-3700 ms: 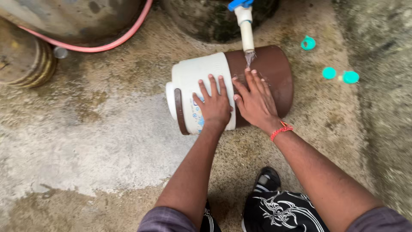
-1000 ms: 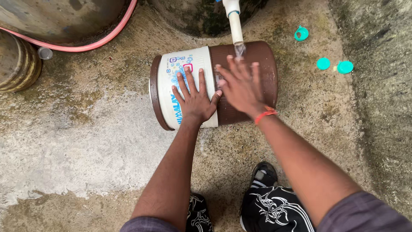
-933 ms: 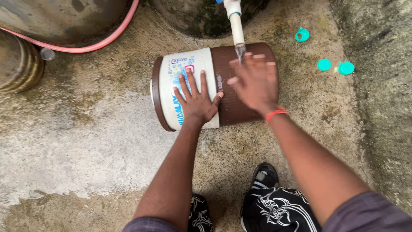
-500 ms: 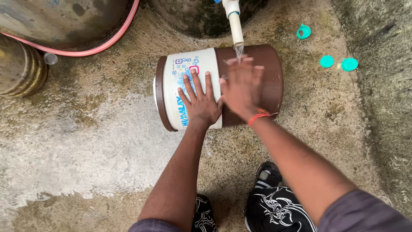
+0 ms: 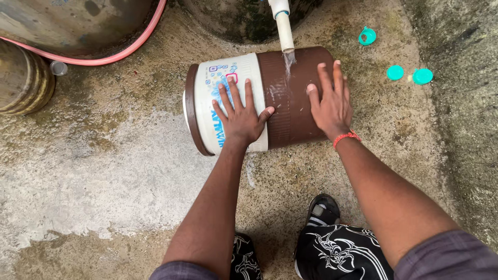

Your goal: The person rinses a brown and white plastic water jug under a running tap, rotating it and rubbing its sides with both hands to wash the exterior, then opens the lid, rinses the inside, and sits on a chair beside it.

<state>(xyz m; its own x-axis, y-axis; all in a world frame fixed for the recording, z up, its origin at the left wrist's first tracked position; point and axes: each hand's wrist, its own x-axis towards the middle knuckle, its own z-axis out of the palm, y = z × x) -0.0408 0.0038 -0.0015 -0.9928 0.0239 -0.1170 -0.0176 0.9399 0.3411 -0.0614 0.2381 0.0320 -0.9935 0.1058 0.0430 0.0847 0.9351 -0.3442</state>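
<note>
A brown and white cylindrical water jug [image 5: 282, 111] lies on its side on the wet concrete floor. My left hand [image 5: 240, 115] rests flat on its white printed part, fingers spread. On the brown part lies my right hand [image 5: 329, 101], also flat with fingers apart, a red thread on the wrist. A white tap pipe [image 5: 284, 28] pours water onto the jug's brown side just between my hands.
A pink hose [image 5: 111, 52] curves along a large drum at the top left, and a brown ribbed vessel [image 5: 21, 78] stands at the left edge. Three teal caps [image 5: 395, 72] lie at the right. My sandalled foot [image 5: 322, 215] is below the jug.
My right hand has slid along the brown part toward the jug's right end. The jug has rolled, turning its printed side up. My left hand has stayed on the white part.
</note>
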